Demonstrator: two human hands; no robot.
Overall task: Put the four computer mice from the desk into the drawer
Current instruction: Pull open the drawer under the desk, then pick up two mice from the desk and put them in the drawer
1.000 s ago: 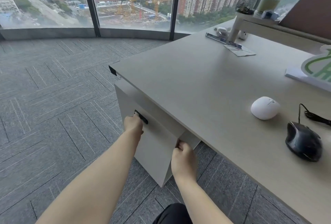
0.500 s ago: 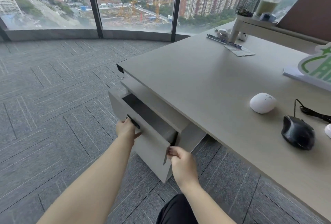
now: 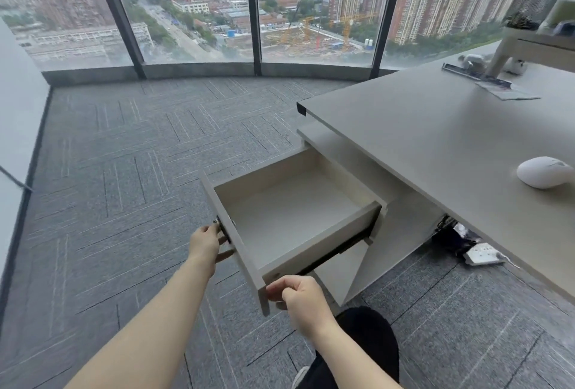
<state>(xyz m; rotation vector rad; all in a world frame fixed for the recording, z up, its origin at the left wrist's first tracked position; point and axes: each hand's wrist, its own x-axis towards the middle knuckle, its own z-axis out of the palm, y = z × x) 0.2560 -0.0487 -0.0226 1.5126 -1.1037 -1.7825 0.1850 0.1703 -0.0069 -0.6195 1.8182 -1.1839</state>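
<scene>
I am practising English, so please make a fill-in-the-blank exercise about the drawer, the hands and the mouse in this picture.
1. The drawer is pulled open and inside it is ____.
2. The left hand holds the drawer front at its ____.
3. The mouse that lies on the desk is ____ in colour.
4. The right hand holds the drawer front at its near ____.

Missing words: empty; handle; white; corner

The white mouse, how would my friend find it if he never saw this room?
Start at the big grey desk on the right, by the windows. Follow its top toward the right edge of the picture to the white mouse, lying alone on bare desk. It is smooth, rounded and egg-like, unlike the flat papers farther back.
</scene>
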